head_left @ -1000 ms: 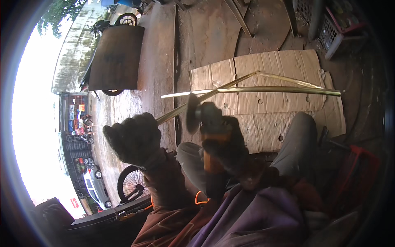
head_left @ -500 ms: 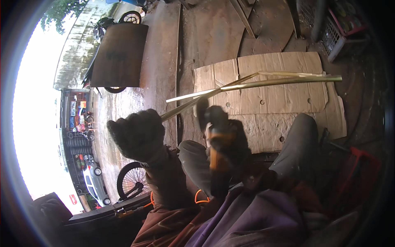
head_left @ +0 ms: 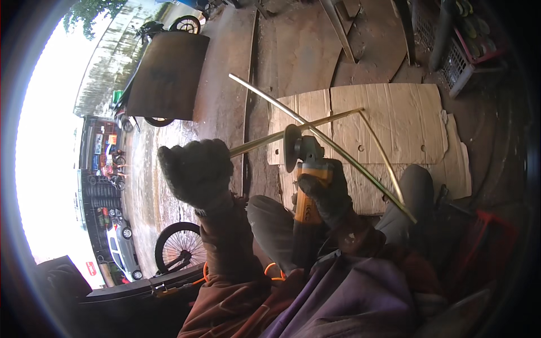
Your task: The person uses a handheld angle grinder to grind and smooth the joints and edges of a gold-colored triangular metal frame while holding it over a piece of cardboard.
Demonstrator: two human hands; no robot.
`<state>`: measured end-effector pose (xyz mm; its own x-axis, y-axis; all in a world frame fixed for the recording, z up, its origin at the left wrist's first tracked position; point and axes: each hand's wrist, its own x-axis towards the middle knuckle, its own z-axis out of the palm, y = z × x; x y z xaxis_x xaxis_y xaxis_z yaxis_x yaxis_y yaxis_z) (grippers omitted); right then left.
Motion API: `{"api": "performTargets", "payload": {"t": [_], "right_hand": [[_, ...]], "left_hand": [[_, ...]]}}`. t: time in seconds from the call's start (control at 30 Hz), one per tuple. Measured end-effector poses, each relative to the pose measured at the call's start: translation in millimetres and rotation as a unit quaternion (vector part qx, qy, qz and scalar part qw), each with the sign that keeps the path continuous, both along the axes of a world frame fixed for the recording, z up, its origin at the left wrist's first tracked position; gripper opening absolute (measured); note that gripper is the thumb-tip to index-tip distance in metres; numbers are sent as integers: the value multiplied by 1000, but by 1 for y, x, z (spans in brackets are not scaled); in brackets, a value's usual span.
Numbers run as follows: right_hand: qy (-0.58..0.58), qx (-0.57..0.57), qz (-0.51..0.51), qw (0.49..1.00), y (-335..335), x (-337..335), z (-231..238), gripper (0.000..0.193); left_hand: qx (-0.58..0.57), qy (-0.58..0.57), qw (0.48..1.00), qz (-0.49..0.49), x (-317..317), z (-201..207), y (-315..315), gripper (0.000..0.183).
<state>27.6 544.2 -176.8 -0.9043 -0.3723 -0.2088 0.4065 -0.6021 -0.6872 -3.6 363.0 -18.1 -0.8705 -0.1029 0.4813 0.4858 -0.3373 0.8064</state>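
Note:
My left hand (head_left: 197,176), in a dark glove, is closed round the left end of a brass-coloured metal bar frame (head_left: 349,159). The frame has a long straight bar crossing a thinner one, with a bent piece joining them at the right. Its lower right end reaches over my right knee. In my gloved right hand (head_left: 332,194) is a yellow-orange angle grinder (head_left: 307,205), held upright with its head at the top. The grinder's disc (head_left: 291,147) stands edgewise against or just beside the held bar, near the crossing; actual contact I cannot tell.
Flattened cardboard (head_left: 389,129) lies on the floor ahead, beneath the frame. Metal legs (head_left: 338,31) and a plastic crate (head_left: 451,65) stand at the far right. To the left are a brown panel (head_left: 167,76), a spoked wheel (head_left: 180,248) and an orange cable (head_left: 273,267).
The metal frame has swung round: its right end came down toward my knee and its left tip rose. The grinder, blurred before, is now sharp with its disc beside the bar.

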Motion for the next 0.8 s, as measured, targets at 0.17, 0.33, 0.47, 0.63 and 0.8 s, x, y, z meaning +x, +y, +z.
{"api": "performTargets", "payload": {"t": [0.17, 0.33, 0.47, 0.63, 0.8], "right_hand": [[215, 39, -86, 972, -19, 26, 45, 39], [73, 43, 8, 996, -7, 3, 0, 37], [-4, -51, -17, 999, -23, 18, 17, 44], [37, -58, 24, 997, 3, 15, 50, 55], [-64, -10, 21, 998, -10, 4, -3, 50]], "left_hand": [[21, -8, 998, 56, 2, 1, -2, 51], [-9, -10, 1000, 18, 3, -6, 0, 48], [-23, -33, 989, 143, 14, -3, -3, 48], [-94, -20, 992, 80, 8, -8, 3, 48], [-49, -12, 999, 18, 11, -3, -17, 47]]}}
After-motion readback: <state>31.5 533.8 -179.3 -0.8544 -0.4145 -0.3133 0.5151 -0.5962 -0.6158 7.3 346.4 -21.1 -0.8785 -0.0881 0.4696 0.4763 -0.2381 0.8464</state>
